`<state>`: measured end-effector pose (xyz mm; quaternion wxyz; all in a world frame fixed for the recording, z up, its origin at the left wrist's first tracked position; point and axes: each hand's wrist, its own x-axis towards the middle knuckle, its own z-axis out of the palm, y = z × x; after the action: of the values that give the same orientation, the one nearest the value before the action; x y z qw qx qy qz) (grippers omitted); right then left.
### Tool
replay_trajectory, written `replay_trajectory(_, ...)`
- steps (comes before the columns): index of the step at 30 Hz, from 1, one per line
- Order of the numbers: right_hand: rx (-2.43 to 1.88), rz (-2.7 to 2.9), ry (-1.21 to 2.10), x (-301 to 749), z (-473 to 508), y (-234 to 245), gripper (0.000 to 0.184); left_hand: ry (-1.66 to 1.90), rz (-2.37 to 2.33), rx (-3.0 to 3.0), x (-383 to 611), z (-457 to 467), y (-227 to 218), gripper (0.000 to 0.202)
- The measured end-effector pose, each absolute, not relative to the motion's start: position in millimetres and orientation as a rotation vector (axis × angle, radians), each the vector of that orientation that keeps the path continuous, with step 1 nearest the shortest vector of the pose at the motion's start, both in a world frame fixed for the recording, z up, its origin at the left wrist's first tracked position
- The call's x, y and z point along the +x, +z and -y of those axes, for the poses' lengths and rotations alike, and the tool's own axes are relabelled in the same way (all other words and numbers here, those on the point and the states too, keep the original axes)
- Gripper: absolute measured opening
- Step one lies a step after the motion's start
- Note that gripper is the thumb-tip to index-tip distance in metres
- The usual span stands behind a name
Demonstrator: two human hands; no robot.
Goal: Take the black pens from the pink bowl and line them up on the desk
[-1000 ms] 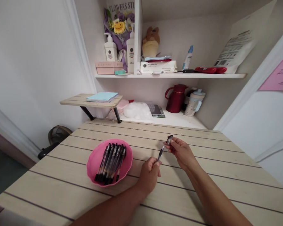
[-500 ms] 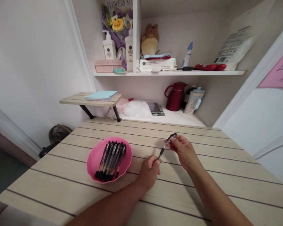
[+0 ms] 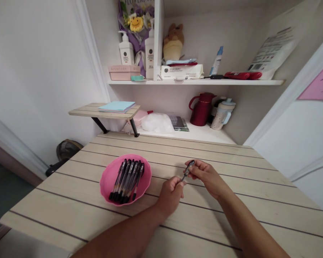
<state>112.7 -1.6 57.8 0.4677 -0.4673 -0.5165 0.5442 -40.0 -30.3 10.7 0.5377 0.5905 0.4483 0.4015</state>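
Left hand [image 3: 170, 195]: fingers closed round a pen [image 3: 182, 178]!
Right hand [image 3: 204, 175]: fingers grip its cap [image 3: 189, 167].
Pen: capping, apparently; calls for a straight push.

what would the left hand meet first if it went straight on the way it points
Most likely the cap, pinched in the right hand: the left hand points along the pen toward it. Depth is hard to judge here.

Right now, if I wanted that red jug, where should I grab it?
I'd take the red jug by its handle, coming from the picture's left. The jug stands upright and the handle loops out on that side, while the speckled mug stands to its right.
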Motion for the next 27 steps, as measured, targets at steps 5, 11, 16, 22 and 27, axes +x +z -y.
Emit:
replay_trajectory(5,-1.072,1.298,1.451,114.8,4.2,56.2,0.028,0.971,-1.047,1.413,-40.4,30.8,8.5,0.023)
replay_trajectory(11,-1.014,1.236,1.508,112.7,5.4,52.9,0.032,0.982,-1.032,1.423,-40.7,32.2,8.8,0.023)
replay_trajectory(16,-1.0,1.246,1.548,113.3,5.9,50.0,0.026,0.969,-1.041,1.43,-40.7,32.2,6.3,0.025)
replay_trajectory(22,-1.024,1.23,1.557,109.5,6.8,45.8,0.026,0.964,-1.073,1.46,-40.4,32.3,6.0,0.024)
replay_trajectory(27,-1.018,1.167,1.561,103.2,8.4,43.1,0.028,0.972,-1.115,1.482,-39.5,33.7,8.5,0.022)
